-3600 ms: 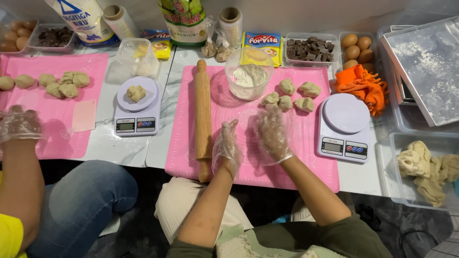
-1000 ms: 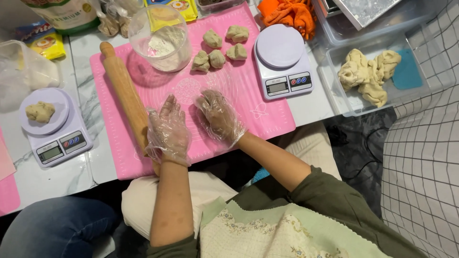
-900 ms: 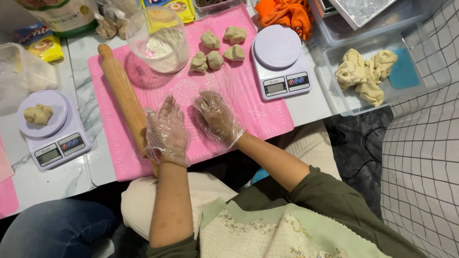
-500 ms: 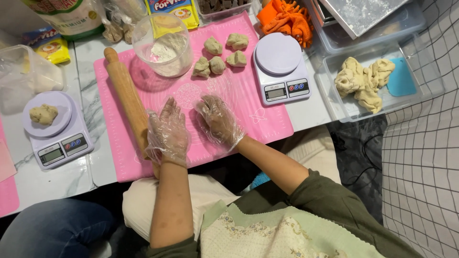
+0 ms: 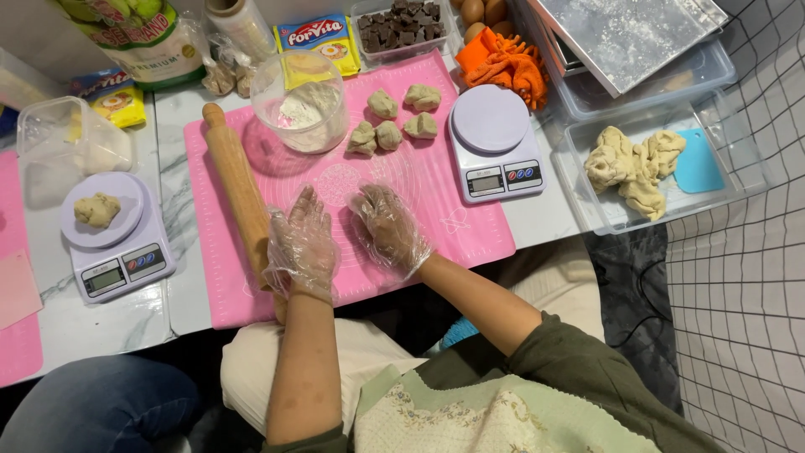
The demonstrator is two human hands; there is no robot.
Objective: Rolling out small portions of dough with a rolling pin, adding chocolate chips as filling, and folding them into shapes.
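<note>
Both hands lie flat on the pink silicone mat [image 5: 436,210], fingers spread and holding nothing. The left hand [image 5: 300,239], in a clear disposable glove, rests just beside the wooden rolling pin [image 5: 239,189], which runs from 7 o'clock towards 11 o'clock along the mat's left side. The right hand [image 5: 387,225], gloved the same way, sits just to its right, the two hands near each other but apart.

Half a second ago the hands held the same pose, so little has changed at the mat itself; the view has merely drifted, bringing the far row of packets more fully into frame. Compared with 3.6 seconds ago, the hands have come down from a raised, loosely cupped position onto the mat.

Further out at 12 o'clock, five dough pieces [image 5: 387,134] cluster on the mat beside a clear bowl of flour [image 5: 302,105]. At 1 o'clock stands a white kitchen scale [image 5: 495,143]; at 3 o'clock a clear tub holds a larger dough mass [image 5: 633,164]. At 9 o'clock a second scale [image 5: 113,235] carries one dough lump.
</note>
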